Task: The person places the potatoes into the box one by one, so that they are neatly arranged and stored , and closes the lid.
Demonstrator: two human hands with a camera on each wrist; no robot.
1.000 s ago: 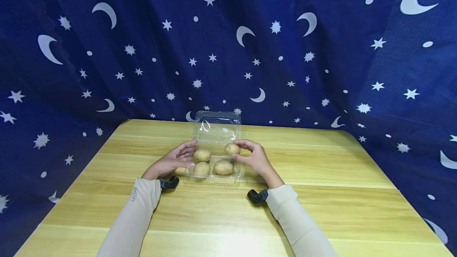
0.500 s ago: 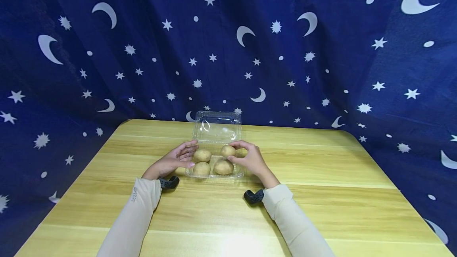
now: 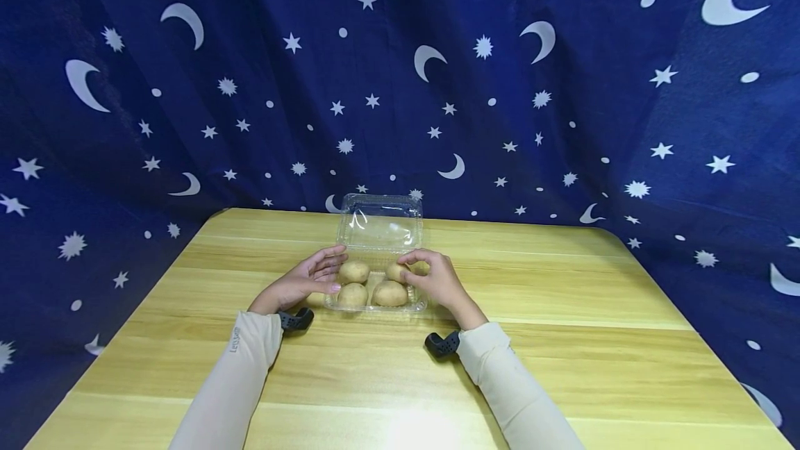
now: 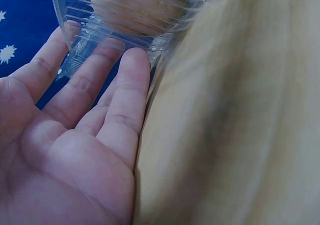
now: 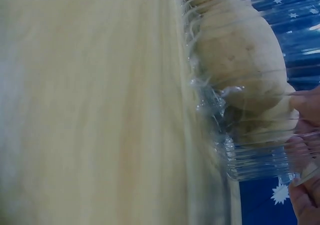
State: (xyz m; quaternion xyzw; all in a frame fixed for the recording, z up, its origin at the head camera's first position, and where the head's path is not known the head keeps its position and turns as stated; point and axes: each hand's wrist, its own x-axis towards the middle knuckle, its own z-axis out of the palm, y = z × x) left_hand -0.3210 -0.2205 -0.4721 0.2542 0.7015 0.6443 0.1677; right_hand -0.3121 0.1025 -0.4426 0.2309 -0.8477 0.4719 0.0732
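Observation:
A clear plastic clamshell container (image 3: pixel 375 309) stands on the table with its lid (image 3: pixel 380 224) raised at the back. Several potatoes are in its base. My right hand (image 3: pixel 437 280) pinches the back-right potato (image 3: pixel 394 271) between thumb and fingers, low inside the container. In front of that one lies another potato (image 3: pixel 390 294), which largely covers it in the right wrist view. My left hand (image 4: pixel 75 145) has its fingers extended against the container's left wall, thumb at the front-left rim. Beside it sit the back-left potato (image 3: pixel 354 271) and the front-left potato (image 3: pixel 353 296).
The container is near the far side of a wooden table (image 3: pixel 350 380). Behind the table hangs a dark blue curtain (image 3: pixel 387 75) with moons and stars. A black band (image 3: pixel 442 344) is on the right wrist, another black band (image 3: pixel 296 319) on the left.
My right hand has moved left and slightly down, carrying its potato deeper into the back-right of the container. The front-right potato has shifted slightly left. My left hand has stayed in place.

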